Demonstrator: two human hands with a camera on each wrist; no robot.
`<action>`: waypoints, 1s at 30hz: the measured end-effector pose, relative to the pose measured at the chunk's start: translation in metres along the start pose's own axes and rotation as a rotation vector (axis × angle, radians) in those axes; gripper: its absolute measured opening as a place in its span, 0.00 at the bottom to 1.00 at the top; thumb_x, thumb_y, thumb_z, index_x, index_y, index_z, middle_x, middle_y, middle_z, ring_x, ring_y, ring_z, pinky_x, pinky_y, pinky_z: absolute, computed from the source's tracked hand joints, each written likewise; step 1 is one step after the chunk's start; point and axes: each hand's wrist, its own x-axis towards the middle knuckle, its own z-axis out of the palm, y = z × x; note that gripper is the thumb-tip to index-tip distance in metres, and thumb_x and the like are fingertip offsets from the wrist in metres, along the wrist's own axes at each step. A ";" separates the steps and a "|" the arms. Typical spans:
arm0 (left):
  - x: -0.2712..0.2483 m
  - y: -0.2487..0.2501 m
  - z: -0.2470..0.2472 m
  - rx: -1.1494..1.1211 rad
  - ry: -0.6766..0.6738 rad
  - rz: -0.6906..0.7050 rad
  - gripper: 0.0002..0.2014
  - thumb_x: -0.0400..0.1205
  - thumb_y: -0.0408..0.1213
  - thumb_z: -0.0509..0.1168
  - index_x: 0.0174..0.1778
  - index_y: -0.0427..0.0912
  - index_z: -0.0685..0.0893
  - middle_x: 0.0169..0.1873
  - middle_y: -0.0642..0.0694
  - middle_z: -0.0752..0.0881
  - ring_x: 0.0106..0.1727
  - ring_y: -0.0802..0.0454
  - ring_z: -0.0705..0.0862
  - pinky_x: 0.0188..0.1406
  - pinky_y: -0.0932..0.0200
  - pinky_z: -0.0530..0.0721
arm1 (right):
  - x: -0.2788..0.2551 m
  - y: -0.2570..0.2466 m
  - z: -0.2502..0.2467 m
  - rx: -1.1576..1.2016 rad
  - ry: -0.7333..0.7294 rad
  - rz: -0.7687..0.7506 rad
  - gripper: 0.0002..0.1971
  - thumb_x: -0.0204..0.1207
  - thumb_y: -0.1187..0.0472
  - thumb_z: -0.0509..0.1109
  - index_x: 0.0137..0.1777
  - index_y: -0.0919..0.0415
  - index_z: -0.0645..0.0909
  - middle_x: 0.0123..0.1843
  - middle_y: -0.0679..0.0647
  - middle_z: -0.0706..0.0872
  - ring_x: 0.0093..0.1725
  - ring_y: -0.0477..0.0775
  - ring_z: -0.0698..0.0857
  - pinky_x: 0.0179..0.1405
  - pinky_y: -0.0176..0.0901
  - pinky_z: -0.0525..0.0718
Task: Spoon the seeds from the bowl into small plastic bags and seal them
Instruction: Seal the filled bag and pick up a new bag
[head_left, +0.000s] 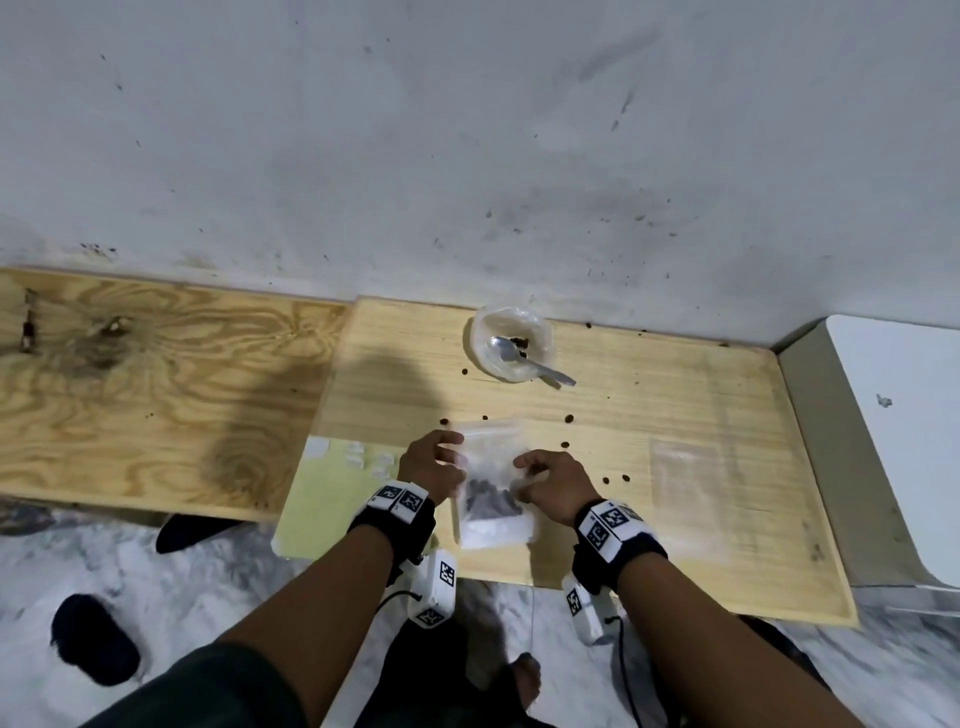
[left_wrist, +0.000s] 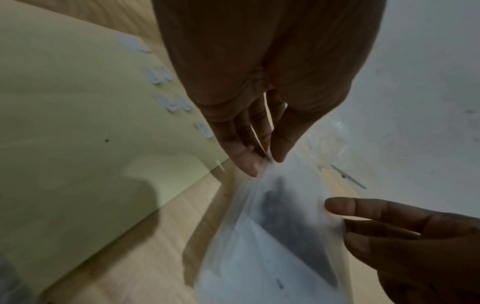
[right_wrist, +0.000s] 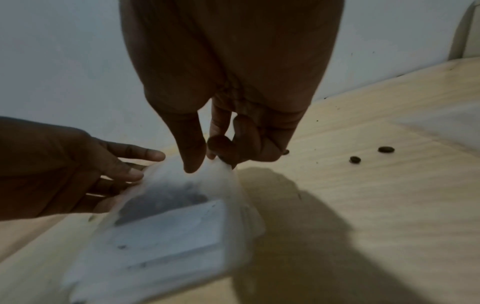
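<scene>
A small clear plastic bag (head_left: 493, 486) with dark seeds (head_left: 491, 503) inside is held between both hands over the light wooden board (head_left: 675, 405). My left hand (head_left: 434, 460) pinches the bag's left edge (left_wrist: 262, 162) between thumb and fingers. My right hand (head_left: 550, 480) pinches its right edge (right_wrist: 218, 162). The bag (right_wrist: 168, 222) looks blurred in both wrist views. A translucent bowl (head_left: 511, 340) stands at the back near the wall, with a metal spoon (head_left: 535, 358) and a few seeds in it.
Loose seeds (head_left: 615, 478) lie scattered on the board. An empty clear bag (head_left: 685, 475) lies to the right. A pale green sheet (head_left: 332, 488) with small white labels lies to the left. A white wall (head_left: 467, 156) is behind, and a white surface (head_left: 904, 415) stands at the right.
</scene>
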 end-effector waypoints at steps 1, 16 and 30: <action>0.001 -0.003 0.001 0.025 0.013 -0.005 0.23 0.69 0.13 0.65 0.55 0.40 0.85 0.35 0.44 0.85 0.27 0.46 0.80 0.27 0.58 0.82 | 0.001 0.002 0.002 -0.021 -0.012 0.006 0.21 0.69 0.63 0.79 0.63 0.51 0.84 0.60 0.52 0.85 0.54 0.50 0.83 0.51 0.36 0.76; 0.023 0.021 0.007 0.425 0.171 0.273 0.09 0.74 0.37 0.74 0.49 0.48 0.85 0.49 0.48 0.81 0.48 0.52 0.79 0.52 0.61 0.75 | 0.008 0.001 -0.014 -0.027 0.161 -0.051 0.13 0.71 0.62 0.78 0.55 0.54 0.86 0.57 0.48 0.84 0.59 0.52 0.82 0.58 0.37 0.76; 0.020 0.063 0.170 0.244 -0.455 -0.056 0.02 0.79 0.31 0.68 0.45 0.41 0.85 0.38 0.44 0.84 0.30 0.46 0.82 0.29 0.60 0.77 | -0.027 0.106 -0.135 0.220 0.549 0.322 0.13 0.70 0.63 0.81 0.54 0.58 0.87 0.52 0.58 0.90 0.47 0.57 0.86 0.46 0.44 0.82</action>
